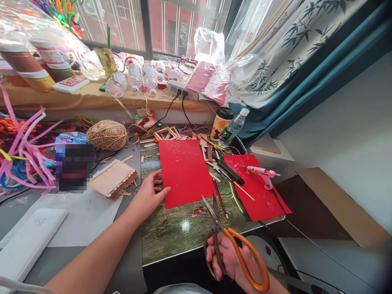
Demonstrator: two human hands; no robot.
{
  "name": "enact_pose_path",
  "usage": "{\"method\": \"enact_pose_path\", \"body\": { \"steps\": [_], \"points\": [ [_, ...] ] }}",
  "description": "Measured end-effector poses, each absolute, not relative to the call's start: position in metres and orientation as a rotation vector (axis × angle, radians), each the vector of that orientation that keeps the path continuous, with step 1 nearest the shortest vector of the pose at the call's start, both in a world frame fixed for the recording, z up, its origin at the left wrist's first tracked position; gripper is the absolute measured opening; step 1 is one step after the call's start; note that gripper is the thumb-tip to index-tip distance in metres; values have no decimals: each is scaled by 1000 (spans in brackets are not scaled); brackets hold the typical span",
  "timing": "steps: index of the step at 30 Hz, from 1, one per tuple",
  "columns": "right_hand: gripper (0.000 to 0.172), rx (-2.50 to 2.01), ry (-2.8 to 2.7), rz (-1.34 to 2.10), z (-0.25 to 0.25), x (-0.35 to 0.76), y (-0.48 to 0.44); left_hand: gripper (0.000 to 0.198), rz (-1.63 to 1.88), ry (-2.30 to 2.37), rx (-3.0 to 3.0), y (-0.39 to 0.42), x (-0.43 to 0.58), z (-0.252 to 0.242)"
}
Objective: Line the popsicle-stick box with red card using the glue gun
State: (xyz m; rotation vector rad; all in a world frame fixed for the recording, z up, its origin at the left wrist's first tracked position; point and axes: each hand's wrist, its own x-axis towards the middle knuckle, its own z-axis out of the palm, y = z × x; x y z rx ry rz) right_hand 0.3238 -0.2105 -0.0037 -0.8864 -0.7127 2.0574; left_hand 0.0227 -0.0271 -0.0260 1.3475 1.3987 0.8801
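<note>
My left hand [150,191] lies on the green table top with fingers stretched toward the left edge of a red paper sheet [183,171], its fingertips touching or almost touching that edge. My right hand [228,257] grips orange-handled scissors [232,245] at the table's near edge, blades slightly parted and pointing up toward the sheet. A second red sheet [257,192] lies to the right, with a pink glue gun [262,173] on it. Small red scraps [198,211] sit near the scissor tips.
A stack of wooden craft sticks [113,179] and a twine ball [107,134] lie left of my hand, beside pink pipe cleaners [27,155]. Loose sticks, pens, a paper cup [221,122] and a water bottle [234,127] crowd the back. A cluttered windowsill runs behind.
</note>
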Motion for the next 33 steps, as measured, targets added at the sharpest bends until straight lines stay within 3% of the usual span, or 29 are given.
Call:
{"method": "enact_pose_path", "body": {
  "steps": [6, 14, 20, 24, 29, 33],
  "points": [
    [83, -815, -442, 2131, 0, 311, -209, 100, 935, 1229, 1075, -22, 27, -25],
    [70, -796, -199, 2195, 6, 310, -199, 50, 849, 874, 613, -43, 49, -2],
    [65, -807, -259, 2211, 5, 310, -201, 39, 491, 1065, 969, -54, 62, -12],
    [61, -865, -504, 2095, 12, 309, -200, 34, 619, 1169, 1144, -55, 54, -5],
    [73, -918, -753, 1964, -7, 304, -201, 35, 977, 1226, 1067, -54, 34, 12],
    [60, -1072, -844, 1903, -14, 292, -196, 27, 1157, 1232, 990, -54, 30, 11]
  ]
}}
